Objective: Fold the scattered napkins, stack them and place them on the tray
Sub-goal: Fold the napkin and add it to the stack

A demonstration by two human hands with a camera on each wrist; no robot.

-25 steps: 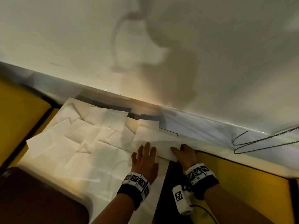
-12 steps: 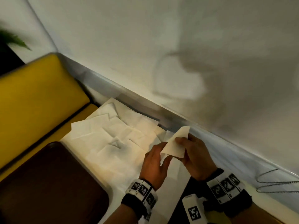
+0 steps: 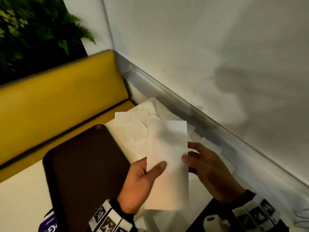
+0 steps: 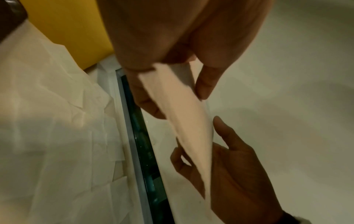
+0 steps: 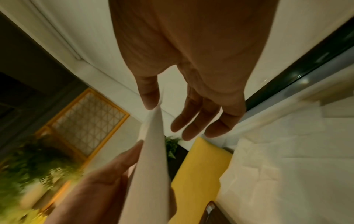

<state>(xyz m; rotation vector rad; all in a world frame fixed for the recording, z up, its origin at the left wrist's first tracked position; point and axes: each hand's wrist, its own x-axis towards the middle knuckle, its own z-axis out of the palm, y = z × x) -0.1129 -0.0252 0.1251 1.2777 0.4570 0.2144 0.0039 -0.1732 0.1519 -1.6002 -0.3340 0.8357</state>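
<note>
Napkins, white thin paper squares, lay mostly loose and overlapping on the pale table beside the wall; the dark brown plastic tray held none that we saw, so most work remained. We held one long folded white napkin above the table: left hand pinched it, right hand touched its edge, fingers relaxed.

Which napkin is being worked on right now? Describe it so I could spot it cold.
Start at the dark brown tray; just right of it, the two hands meet. The held napkin is a long white rectangle lifted between them, unlike the loose napkins lying flat behind it.
</note>
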